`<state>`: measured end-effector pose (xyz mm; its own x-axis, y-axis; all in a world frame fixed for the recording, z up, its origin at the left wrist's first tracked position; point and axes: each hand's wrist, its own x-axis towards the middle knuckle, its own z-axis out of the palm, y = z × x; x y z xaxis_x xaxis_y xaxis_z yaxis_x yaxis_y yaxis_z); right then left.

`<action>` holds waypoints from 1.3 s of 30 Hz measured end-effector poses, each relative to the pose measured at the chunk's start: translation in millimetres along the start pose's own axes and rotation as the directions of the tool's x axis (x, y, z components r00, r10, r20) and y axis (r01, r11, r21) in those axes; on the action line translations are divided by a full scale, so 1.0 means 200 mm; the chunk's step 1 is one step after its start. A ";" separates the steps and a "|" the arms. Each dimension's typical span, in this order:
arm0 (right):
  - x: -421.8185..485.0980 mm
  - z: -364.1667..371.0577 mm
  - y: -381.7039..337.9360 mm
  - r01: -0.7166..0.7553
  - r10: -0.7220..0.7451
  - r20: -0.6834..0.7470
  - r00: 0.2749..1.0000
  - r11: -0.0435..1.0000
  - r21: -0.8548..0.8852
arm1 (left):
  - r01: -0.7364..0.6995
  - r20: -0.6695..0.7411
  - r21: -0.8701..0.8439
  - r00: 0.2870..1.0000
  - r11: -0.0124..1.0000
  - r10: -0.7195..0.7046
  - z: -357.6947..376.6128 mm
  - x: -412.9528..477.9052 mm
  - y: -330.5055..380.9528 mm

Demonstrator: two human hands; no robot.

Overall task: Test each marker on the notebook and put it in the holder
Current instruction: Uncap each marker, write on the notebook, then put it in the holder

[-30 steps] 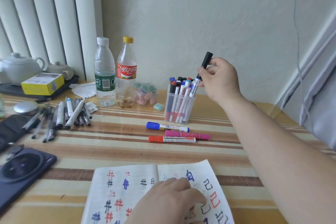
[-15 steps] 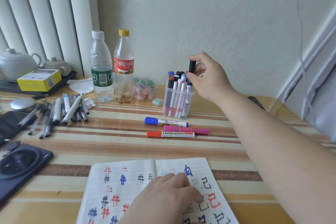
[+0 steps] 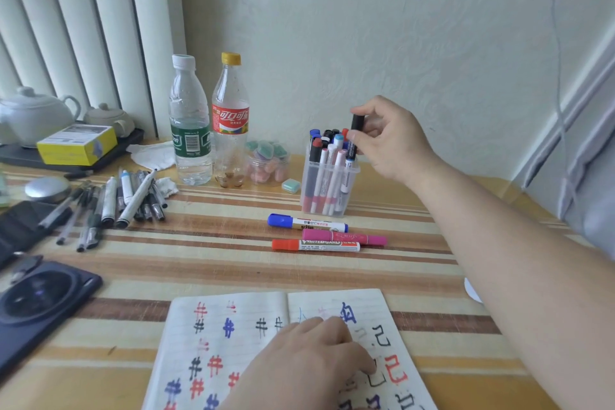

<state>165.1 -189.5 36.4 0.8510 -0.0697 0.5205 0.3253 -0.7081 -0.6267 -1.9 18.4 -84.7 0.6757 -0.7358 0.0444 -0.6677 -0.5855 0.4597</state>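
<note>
My right hand (image 3: 389, 140) pinches a black-capped marker (image 3: 354, 136) by its top; the marker stands nearly upright with its lower end inside the clear plastic holder (image 3: 327, 183), among several other markers. My left hand (image 3: 306, 363) rests on the open notebook (image 3: 213, 349), whose pages carry red, blue and black test marks. In front of the holder lie a blue marker (image 3: 306, 222), a pink marker (image 3: 344, 238) and a red marker (image 3: 315, 245), side by side on the striped table.
A heap of pens (image 3: 113, 203) lies at the left. Two plastic bottles (image 3: 191, 120) (image 3: 230, 120) and a small jar (image 3: 268, 163) stand behind. A dark phone (image 3: 40, 306) lies at front left; a teapot (image 3: 31, 116) and a yellow box (image 3: 78, 145) sit at far left.
My right hand has lowered the black-capped marker from above the holder down into it. The left hand has stayed on the notebook.
</note>
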 end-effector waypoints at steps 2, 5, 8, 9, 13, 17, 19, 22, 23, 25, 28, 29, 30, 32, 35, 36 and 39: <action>0.00 0.01 0.00 0.003 -0.003 0.003 1.000 1.000 -0.001 | -0.007 0.003 -0.026 1.000 1.000 0.007 0.00 0.00 0.00; 0.01 0.00 0.01 -0.021 0.021 0.005 1.000 0.999 0.029 | -0.011 -0.015 -0.031 1.000 0.999 0.011 0.00 0.00 0.00; 0.01 0.00 0.03 -0.038 0.040 -0.033 0.999 0.996 0.076 | -0.016 -0.027 -0.009 1.000 1.000 0.016 0.00 -0.01 0.01; 0.01 0.01 0.05 -0.058 0.065 -0.080 0.995 0.995 0.085 | -0.022 -0.026 -0.013 0.999 1.000 0.022 0.00 -0.01 0.01; 0.02 0.04 0.06 -0.077 0.080 -0.073 0.994 0.996 0.053 | -0.037 -0.017 -0.018 0.999 0.999 0.037 0.00 0.00 0.00; 0.03 0.09 0.04 -0.025 0.021 -0.026 0.999 0.982 -0.189 | -0.027 -0.026 -0.020 0.999 0.999 0.026 0.01 0.00 -0.01; 0.00 0.10 0.07 0.044 -0.045 -0.002 0.999 0.973 -0.225 | -0.028 -0.023 -0.018 0.999 0.999 0.027 0.01 -0.01 -0.01; -0.07 0.10 0.15 0.252 -0.268 0.019 0.963 0.875 -0.414 | -0.037 -0.009 -0.007 0.999 0.999 0.037 0.00 -0.01 0.00; -0.08 0.09 0.16 0.286 -0.317 0.008 0.948 0.842 -0.458 | -0.042 -0.013 -0.013 0.999 0.999 0.041 0.00 0.00 -0.01; -0.11 0.09 0.18 0.292 -0.341 -0.017 0.940 0.828 -0.479 | -0.047 -0.020 0.001 0.999 0.999 0.047 0.00 0.00 -0.01; -0.11 0.10 0.16 0.252 -0.268 0.021 0.963 0.870 -0.425 | -0.021 0.016 -0.011 1.000 1.000 0.021 0.02 0.01 -0.02; -0.10 0.09 0.15 0.215 -0.226 0.019 0.974 0.892 -0.398 | -0.034 0.028 -0.005 0.999 0.999 0.035 0.02 0.01 -0.02; -0.09 0.09 0.14 0.162 -0.177 -0.007 0.984 0.916 -0.368 | -0.055 0.045 0.013 0.997 0.998 0.054 0.02 0.00 -0.02; -0.08 0.09 0.12 0.055 -0.073 -0.052 0.996 0.955 -0.290 | -0.046 0.037 0.024 0.998 0.999 0.045 0.01 0.00 -0.01; -0.10 0.11 0.11 0.085 -0.084 0.013 0.996 0.977 -0.198 | -0.023 -0.006 0.035 1.000 0.999 0.023 -0.01 0.00 0.00; -0.10 0.10 0.12 0.091 -0.090 0.016 0.996 0.975 -0.204 | -0.022 -0.001 0.049 1.000 0.999 0.022 0.00 0.00 0.00; -0.11 0.09 0.12 0.081 -0.081 0.011 0.997 0.966 -0.247 | -0.012 0.022 0.031 1.000 0.999 0.011 0.00 0.00 0.00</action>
<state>161.7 -191.7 -0.6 0.8265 -0.0044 0.5629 0.2811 -0.8631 -0.4195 -1.7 18.8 -84.5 0.6610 -0.7498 0.0300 -0.6853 -0.5869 0.4311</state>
